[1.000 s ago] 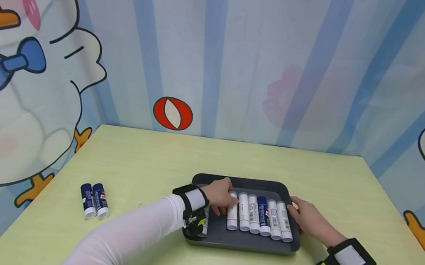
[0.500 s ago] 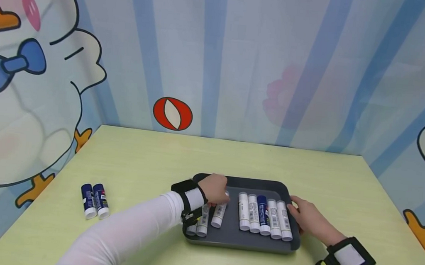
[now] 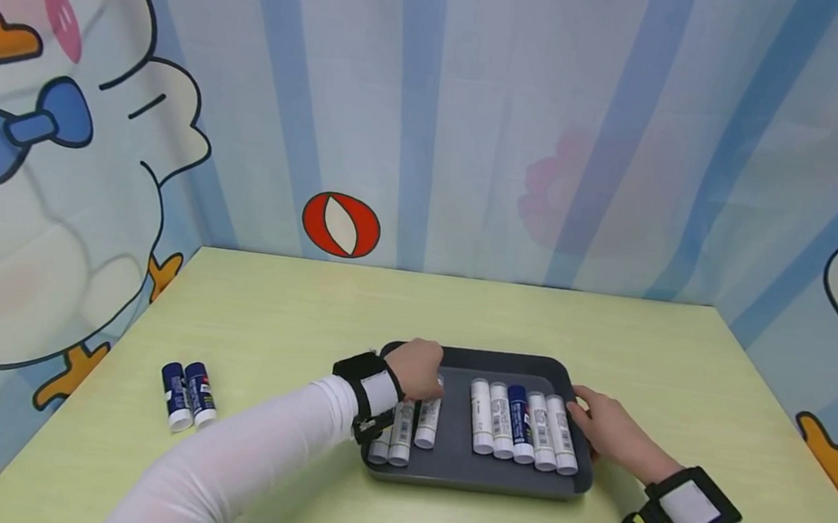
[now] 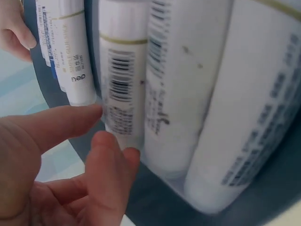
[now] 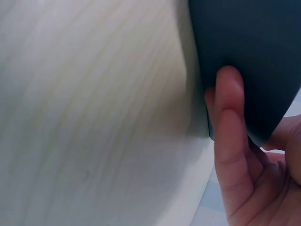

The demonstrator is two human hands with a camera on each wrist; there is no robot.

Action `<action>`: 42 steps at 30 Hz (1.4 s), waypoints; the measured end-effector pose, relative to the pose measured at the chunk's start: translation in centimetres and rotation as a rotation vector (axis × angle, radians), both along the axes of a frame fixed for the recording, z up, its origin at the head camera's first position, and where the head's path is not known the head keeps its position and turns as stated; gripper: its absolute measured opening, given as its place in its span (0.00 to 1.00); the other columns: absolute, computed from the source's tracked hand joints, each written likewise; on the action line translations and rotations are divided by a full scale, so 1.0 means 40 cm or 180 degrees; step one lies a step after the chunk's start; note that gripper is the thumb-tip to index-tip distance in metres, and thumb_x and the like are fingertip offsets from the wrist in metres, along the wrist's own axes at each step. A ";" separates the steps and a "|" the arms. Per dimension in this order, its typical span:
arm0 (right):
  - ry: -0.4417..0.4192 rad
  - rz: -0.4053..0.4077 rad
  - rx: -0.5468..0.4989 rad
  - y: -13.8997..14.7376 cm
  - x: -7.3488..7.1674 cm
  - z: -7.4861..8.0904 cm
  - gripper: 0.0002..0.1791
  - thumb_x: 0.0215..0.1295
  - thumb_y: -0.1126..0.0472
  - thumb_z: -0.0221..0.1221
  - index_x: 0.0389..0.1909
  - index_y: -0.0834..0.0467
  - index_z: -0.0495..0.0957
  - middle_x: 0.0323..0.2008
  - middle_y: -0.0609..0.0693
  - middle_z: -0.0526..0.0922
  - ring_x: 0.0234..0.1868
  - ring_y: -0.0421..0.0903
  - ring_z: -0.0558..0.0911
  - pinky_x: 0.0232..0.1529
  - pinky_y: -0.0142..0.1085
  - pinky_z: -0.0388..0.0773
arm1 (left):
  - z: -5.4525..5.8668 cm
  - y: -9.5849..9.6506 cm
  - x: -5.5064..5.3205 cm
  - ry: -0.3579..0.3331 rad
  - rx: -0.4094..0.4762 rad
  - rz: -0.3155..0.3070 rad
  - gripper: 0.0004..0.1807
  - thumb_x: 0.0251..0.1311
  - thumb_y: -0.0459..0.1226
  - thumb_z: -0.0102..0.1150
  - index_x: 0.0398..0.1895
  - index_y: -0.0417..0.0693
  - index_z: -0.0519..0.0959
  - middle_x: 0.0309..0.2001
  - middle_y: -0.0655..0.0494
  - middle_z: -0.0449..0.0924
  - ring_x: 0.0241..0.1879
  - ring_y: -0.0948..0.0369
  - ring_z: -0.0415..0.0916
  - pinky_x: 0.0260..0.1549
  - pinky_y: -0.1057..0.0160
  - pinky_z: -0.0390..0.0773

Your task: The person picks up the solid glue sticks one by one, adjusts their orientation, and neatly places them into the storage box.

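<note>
A dark grey tray (image 3: 451, 461) holds white glue sticks lying side by side. At the tray's left part, my left hand (image 3: 418, 368) pinches the far end of a white glue stick (image 3: 427, 425). The left wrist view shows its fingers (image 4: 109, 165) at the end of that barcoded stick, with two white glue sticks (image 4: 178, 94) beside it. Across a gap lies a row of several white sticks (image 3: 480, 418) with one blue glue stick (image 3: 520, 425) among them. My right hand (image 3: 613, 429) grips the tray's right edge, fingers against its outer wall in the right wrist view.
Two blue glue sticks with white ends, one (image 3: 175, 397) beside the other (image 3: 200, 394), lie on the pale green table (image 3: 297, 309) left of the tray. A striped cartoon backdrop (image 3: 459, 133) stands behind the table.
My left hand has slid one white glue stick leftward, away from the right row and up beside the two at the left. The right hand stays on the tray's edge.
</note>
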State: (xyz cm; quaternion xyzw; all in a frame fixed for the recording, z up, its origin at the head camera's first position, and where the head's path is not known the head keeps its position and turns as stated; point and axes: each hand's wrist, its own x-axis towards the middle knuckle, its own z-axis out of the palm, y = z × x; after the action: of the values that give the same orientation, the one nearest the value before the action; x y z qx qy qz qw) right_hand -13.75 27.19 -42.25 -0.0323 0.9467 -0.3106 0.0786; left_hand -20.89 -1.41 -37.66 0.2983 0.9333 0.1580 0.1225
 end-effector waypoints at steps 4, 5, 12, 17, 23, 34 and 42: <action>-0.0011 -0.0010 -0.0006 0.000 0.000 -0.003 0.23 0.73 0.67 0.48 0.62 0.77 0.61 0.33 0.64 0.81 0.15 0.46 0.78 0.17 0.39 0.75 | 0.001 -0.007 0.000 0.0200 -0.0057 -0.0044 0.20 0.59 0.35 0.65 0.15 0.49 0.65 0.12 0.60 0.57 0.12 0.65 0.56 0.17 0.67 0.59; -0.0019 -0.0014 -0.0006 -0.001 -0.001 -0.003 0.23 0.73 0.67 0.48 0.62 0.77 0.61 0.32 0.63 0.81 0.15 0.46 0.78 0.17 0.39 0.75 | 0.008 -0.011 0.000 0.0211 -0.0037 -0.0027 0.19 0.58 0.36 0.65 0.16 0.48 0.66 0.12 0.60 0.59 0.13 0.65 0.57 0.17 0.67 0.60; 0.0011 -0.0010 0.0058 -0.005 -0.006 0.001 0.23 0.73 0.66 0.48 0.62 0.76 0.61 0.27 0.55 0.79 0.14 0.45 0.76 0.20 0.38 0.73 | 0.064 -0.123 0.003 -0.0016 0.0509 0.0287 0.11 0.62 0.40 0.63 0.35 0.39 0.78 0.22 0.54 0.73 0.19 0.61 0.67 0.22 0.64 0.69; 0.0000 0.0024 0.0080 -0.008 -0.005 0.003 0.23 0.73 0.66 0.48 0.62 0.77 0.61 0.27 0.55 0.79 0.14 0.45 0.75 0.20 0.38 0.73 | 0.058 -0.275 0.016 -0.0365 0.1358 0.0813 0.11 0.65 0.40 0.61 0.43 0.42 0.78 0.26 0.51 0.77 0.20 0.52 0.75 0.18 0.60 0.75; -0.0020 0.0024 0.0068 -0.009 0.000 0.007 0.23 0.74 0.65 0.48 0.63 0.77 0.61 0.26 0.54 0.79 0.14 0.45 0.75 0.20 0.38 0.73 | 0.047 -0.447 0.051 -0.0208 0.1886 0.1284 0.16 0.69 0.41 0.56 0.50 0.37 0.76 0.31 0.49 0.78 0.24 0.51 0.76 0.21 0.60 0.77; -0.0039 0.0018 0.0072 -0.008 0.001 0.005 0.24 0.74 0.65 0.48 0.63 0.77 0.60 0.26 0.54 0.79 0.13 0.45 0.76 0.20 0.38 0.73 | 0.012 -0.641 0.095 0.0564 0.1530 0.1872 0.23 0.72 0.47 0.49 0.55 0.36 0.72 0.43 0.40 0.77 0.28 0.53 0.76 0.23 0.63 0.75; -0.0001 0.0014 0.0015 -0.002 0.002 0.006 0.23 0.74 0.66 0.47 0.62 0.78 0.60 0.25 0.55 0.80 0.13 0.46 0.76 0.18 0.38 0.74 | 0.010 -0.726 0.098 0.0630 0.0467 0.2220 0.34 0.69 0.53 0.50 0.57 0.26 0.65 0.41 0.30 0.76 0.28 0.50 0.74 0.21 0.60 0.71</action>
State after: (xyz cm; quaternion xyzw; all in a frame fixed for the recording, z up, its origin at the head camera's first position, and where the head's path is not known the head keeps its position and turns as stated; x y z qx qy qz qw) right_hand -13.69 27.10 -42.01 -0.0343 0.9474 -0.3082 0.0795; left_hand -16.97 -30.45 -37.27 -0.0158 0.9724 0.2271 -0.0513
